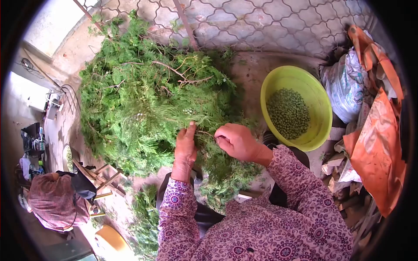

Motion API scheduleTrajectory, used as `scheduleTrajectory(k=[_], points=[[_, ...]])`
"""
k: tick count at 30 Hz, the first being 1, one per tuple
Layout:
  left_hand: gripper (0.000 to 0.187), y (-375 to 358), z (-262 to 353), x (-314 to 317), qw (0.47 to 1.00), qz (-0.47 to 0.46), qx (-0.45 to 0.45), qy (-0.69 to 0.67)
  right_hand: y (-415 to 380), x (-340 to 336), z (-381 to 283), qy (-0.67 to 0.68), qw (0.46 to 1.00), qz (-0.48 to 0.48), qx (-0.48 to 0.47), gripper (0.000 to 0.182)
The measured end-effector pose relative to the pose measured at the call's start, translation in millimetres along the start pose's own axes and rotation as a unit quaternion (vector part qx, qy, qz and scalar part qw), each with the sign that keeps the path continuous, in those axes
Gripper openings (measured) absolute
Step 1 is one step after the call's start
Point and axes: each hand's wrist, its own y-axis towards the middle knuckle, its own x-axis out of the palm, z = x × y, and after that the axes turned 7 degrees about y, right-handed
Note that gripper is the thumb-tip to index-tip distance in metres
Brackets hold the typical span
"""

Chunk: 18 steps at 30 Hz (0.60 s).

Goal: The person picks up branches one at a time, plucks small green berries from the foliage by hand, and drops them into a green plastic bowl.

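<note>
My left hand is closed around a leafy evergreen branch, its thumb lying along the stem, in front of a big heap of similar cut greenery. Just to the right, my right hand is curled into a fist at the bare brown end of a stem that runs between the two hands. Its fingertips are partly hidden. A few pale green cones show on the foliage above my left thumb. To the right, a yellow-green basin holds many small round green cones.
Wire mesh stands along the back wall. A white sack, orange sheeting and chopped wood line the right. At left are another person, a wooden stool and a yellow container. More branches lie on the floor.
</note>
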Motion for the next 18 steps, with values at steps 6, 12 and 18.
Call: scheduleTrajectory(k=[6,12,18], points=[[0.050,-8.3,7.5,1.0,0.950,-0.025,0.089,0.298,5.2,-19.5,2.7,0.269,0.939,-0.095,0.190,0.012],[0.049,-6.8,-13.5,0.1,0.776,-0.036,0.352,0.523,3.9,-29.6,19.5,0.344,0.903,-0.106,0.234,0.021],[0.046,1.4,-34.3,14.3,0.933,-0.256,0.180,0.178,4.1,-29.4,14.8,0.451,0.853,-0.076,0.250,0.019]])
